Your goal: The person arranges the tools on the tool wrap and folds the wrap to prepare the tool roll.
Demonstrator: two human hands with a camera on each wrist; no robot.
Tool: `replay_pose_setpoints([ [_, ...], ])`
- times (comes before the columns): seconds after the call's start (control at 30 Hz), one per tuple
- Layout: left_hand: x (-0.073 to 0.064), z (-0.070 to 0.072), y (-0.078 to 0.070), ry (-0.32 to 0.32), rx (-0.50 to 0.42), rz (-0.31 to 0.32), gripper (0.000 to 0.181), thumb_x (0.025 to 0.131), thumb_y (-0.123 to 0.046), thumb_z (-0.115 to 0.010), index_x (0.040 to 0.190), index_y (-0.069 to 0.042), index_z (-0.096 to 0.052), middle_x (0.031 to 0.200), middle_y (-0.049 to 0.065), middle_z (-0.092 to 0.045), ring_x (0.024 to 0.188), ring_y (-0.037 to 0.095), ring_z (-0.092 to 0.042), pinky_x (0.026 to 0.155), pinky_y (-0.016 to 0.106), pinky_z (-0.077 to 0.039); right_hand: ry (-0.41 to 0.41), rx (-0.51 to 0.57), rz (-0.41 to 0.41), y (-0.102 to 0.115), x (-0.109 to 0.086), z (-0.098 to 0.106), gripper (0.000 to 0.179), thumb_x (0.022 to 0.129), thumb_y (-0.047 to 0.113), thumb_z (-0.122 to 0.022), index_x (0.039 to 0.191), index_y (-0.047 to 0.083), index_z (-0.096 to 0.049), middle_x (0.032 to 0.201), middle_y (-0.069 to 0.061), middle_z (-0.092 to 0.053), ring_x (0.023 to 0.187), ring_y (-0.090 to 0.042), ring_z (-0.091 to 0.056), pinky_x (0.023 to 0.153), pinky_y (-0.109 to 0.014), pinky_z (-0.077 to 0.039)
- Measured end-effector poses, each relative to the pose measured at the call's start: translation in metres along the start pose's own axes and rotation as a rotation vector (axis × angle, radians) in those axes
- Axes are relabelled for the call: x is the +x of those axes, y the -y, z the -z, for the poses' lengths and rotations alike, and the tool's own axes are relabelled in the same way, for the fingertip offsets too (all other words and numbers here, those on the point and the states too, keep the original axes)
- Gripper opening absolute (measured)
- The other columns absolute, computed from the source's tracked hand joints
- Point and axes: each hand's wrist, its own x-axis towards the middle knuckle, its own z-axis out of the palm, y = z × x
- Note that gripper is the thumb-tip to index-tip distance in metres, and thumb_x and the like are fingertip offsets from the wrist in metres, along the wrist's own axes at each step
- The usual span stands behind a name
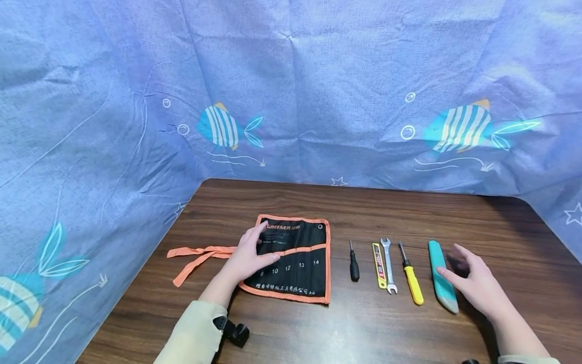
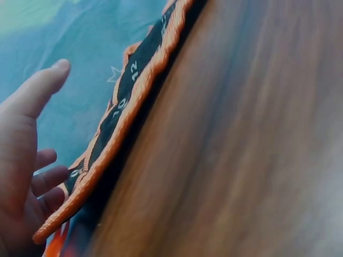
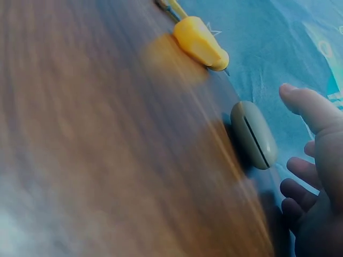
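A black cloth tool pouch (image 1: 291, 283) with orange edging and numbered pockets lies flat on the table. My left hand (image 1: 247, 255) is over its left side, thumb and fingers spread; whether it touches the cloth I cannot tell. In the left wrist view the fingers are beside the pouch's orange edge (image 2: 144, 88). At the right, a long teal tool with a grey end (image 1: 441, 275) lies on the table; a slot shows in that end (image 3: 254, 135). My right hand (image 1: 475, 283) is just right of it, thumb apart from the loosely bent fingers, gripping nothing.
Between the hands lie a small black screwdriver (image 1: 354, 265), a yellow flat packet (image 1: 379, 265), an open-ended wrench (image 1: 388, 265) and a yellow-handled screwdriver (image 1: 413, 283). Orange ties (image 1: 200, 253) trail left from the pouch. A blue fish-patterned cloth (image 1: 309, 101) hangs behind the wooden table (image 1: 345, 328).
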Motion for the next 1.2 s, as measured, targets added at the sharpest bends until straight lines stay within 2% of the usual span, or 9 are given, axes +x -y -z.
replay_pose_setpoints([
  [0.2, -0.005, -0.006, -0.002, -0.052, 0.021, -0.054, 0.084, 0.077, -0.041, -0.075, 0.146, -0.017, -0.033, 0.134, 0.007, -0.043, 0.108, 0.025, -0.048, 0.087, 0.048, -0.042, -0.019, -0.026, -0.006, 0.0, -0.002, -0.002, 0.085, 0.091, 0.04, -0.059, 0.14, -0.017, -0.018, 0.125, -0.037, -0.038, 0.103, -0.049, -0.044, 0.077, -0.061, -0.035],
  [0.33, -0.004, -0.011, -0.007, -0.02, 0.179, -0.119, 0.083, 0.078, -0.044, -0.073, 0.145, -0.017, -0.034, 0.134, 0.008, -0.045, 0.114, 0.026, -0.046, 0.091, 0.048, -0.041, -0.027, -0.043, 0.015, 0.0, -0.003, -0.002, 0.082, 0.09, 0.039, -0.06, 0.138, -0.017, -0.023, 0.124, -0.036, -0.04, 0.103, -0.049, -0.046, 0.077, -0.06, -0.036],
  [0.43, -0.004, -0.013, -0.012, 0.018, 0.245, -0.143, 0.082, 0.078, -0.047, -0.072, 0.145, -0.018, -0.035, 0.135, 0.01, -0.044, 0.121, 0.028, -0.043, 0.095, 0.05, -0.038, -0.035, -0.037, 0.044, -0.001, -0.003, -0.003, 0.08, 0.09, 0.036, -0.061, 0.137, -0.017, -0.026, 0.125, -0.035, -0.043, 0.103, -0.049, -0.046, 0.078, -0.06, -0.035],
  [0.63, -0.004, -0.021, -0.014, 0.104, 0.217, -0.107, 0.084, 0.078, -0.051, -0.069, 0.146, -0.018, -0.033, 0.136, 0.009, -0.043, 0.122, 0.026, -0.041, 0.096, 0.048, -0.037, -0.021, -0.038, 0.063, -0.003, -0.001, -0.006, 0.078, 0.09, 0.036, -0.062, 0.137, -0.016, -0.028, 0.127, -0.034, -0.045, 0.104, -0.049, -0.047, 0.079, -0.06, -0.035],
  [0.8, -0.001, -0.023, -0.008, 0.12, 0.243, -0.111, 0.083, 0.076, -0.051, -0.071, 0.145, -0.019, -0.035, 0.133, 0.009, -0.045, 0.119, 0.026, -0.041, 0.095, 0.048, -0.037, -0.017, -0.036, 0.051, -0.001, 0.001, -0.006, 0.077, 0.09, 0.037, -0.061, 0.137, -0.015, -0.029, 0.126, -0.034, -0.045, 0.105, -0.049, -0.046, 0.08, -0.06, -0.034],
  [1.0, 0.004, -0.018, -0.003, 0.161, 0.252, -0.14, 0.083, 0.075, -0.049, -0.074, 0.144, -0.021, -0.038, 0.133, 0.009, -0.044, 0.119, 0.026, -0.04, 0.095, 0.047, -0.036, -0.024, -0.033, 0.052, 0.0, -0.001, -0.007, 0.076, 0.091, 0.036, -0.06, 0.137, -0.015, -0.029, 0.126, -0.035, -0.044, 0.106, -0.05, -0.046, 0.08, -0.06, -0.034],
  [1.2, 0.004, -0.01, -0.007, 0.219, 0.25, -0.149, 0.083, 0.077, -0.041, -0.073, 0.147, -0.021, -0.032, 0.139, 0.008, -0.04, 0.126, 0.027, -0.037, 0.1, 0.049, -0.032, -0.026, -0.032, 0.055, 0.0, -0.003, -0.007, 0.075, 0.091, 0.036, -0.06, 0.136, -0.015, -0.031, 0.126, -0.034, -0.045, 0.106, -0.049, -0.046, 0.08, -0.06, -0.035],
])
